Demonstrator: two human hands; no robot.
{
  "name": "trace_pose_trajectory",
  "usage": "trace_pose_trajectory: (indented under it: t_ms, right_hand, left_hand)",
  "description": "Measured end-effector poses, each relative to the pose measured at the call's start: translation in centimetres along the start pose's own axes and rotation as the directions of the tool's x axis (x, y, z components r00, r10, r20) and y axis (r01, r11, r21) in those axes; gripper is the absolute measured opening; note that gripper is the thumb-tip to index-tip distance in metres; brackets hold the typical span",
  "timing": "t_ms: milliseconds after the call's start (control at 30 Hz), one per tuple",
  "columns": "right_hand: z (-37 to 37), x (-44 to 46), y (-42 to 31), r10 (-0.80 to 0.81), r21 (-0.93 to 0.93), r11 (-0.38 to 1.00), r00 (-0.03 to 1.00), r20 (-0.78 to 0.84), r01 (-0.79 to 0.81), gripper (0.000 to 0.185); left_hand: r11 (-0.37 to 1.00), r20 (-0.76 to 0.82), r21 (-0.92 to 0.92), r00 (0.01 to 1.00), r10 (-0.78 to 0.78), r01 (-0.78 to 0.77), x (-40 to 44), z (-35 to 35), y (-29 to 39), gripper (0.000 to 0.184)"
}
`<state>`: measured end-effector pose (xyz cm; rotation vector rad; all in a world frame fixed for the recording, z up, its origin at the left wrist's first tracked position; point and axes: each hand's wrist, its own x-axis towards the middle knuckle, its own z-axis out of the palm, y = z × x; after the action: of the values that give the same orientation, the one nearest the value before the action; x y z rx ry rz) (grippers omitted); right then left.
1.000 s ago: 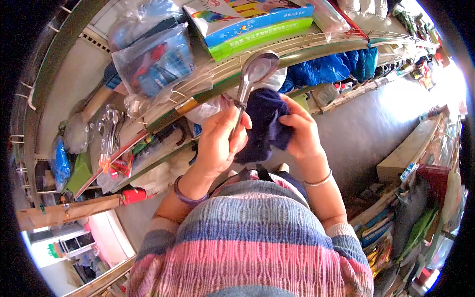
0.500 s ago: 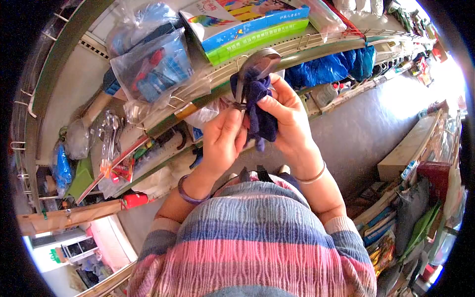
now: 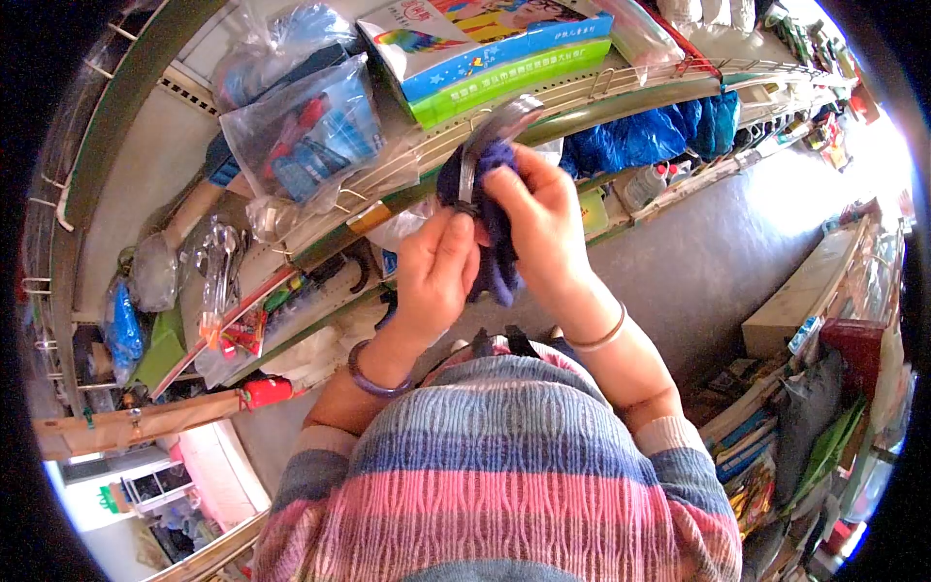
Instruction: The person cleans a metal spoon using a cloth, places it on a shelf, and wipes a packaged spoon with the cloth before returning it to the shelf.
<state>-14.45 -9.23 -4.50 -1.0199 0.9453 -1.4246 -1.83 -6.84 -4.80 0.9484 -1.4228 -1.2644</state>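
My left hand point(image 3: 436, 267) is closed around the lower handles of a stack of shiny metal cutlery point(image 3: 467, 175), bound by a dark tie just above the thumb. The broad, curved ends point up and to the right; whether they are spoons or forks is hard to tell. A dark blue cloth point(image 3: 499, 247) wraps behind and beside the metal and hangs below the hands. Pinched in my right hand point(image 3: 533, 209), the cloth presses against the cutlery's upper part. The right fingertips are partly hidden.
Ahead, a shelf with a wire rail point(image 3: 582, 92) carries boxes point(image 3: 504, 73) and bagged goods point(image 3: 325, 136). Bagged spoons point(image 3: 221, 262) lie on the left. Blue plastic bags point(image 3: 630, 141) sit below the rail. A grey floor point(image 3: 679, 252) runs to the right, with more shelving point(image 3: 805, 291) beyond.
My right hand has moved slightly left and up, its back turned more toward me, rubbing the cloth along the cutlery. The cutlery's top has tilted a little; my left hand keeps its hold.
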Motion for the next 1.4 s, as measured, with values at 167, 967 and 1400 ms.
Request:
trace_pose_trajectory:
  t_ms: [167,967,1400]
  right_hand:
    - [1.1,0.0,-0.2,0.005,0.196,0.981,1.0,-0.007,-0.003,0.021]
    - [0.2,-1.4,0.3,0.031,0.346,0.935,0.99,0.135,-0.076,0.022]
    - [1.0,0.8,-0.4,-0.014,0.292,0.956,0.998,-0.067,0.033,0.017]
  left_hand:
    - [0.999,-0.018,0.008,0.999,0.045,-0.045,0.3,-0.3,0.0,0.033]
    - [0.943,-0.023,0.318,0.993,0.114,-0.101,-0.4,0.0,0.6,0.029]
    - [0.872,-0.03,0.45,0.973,0.23,-0.192,-0.7,-0.3,-0.1,0.03]
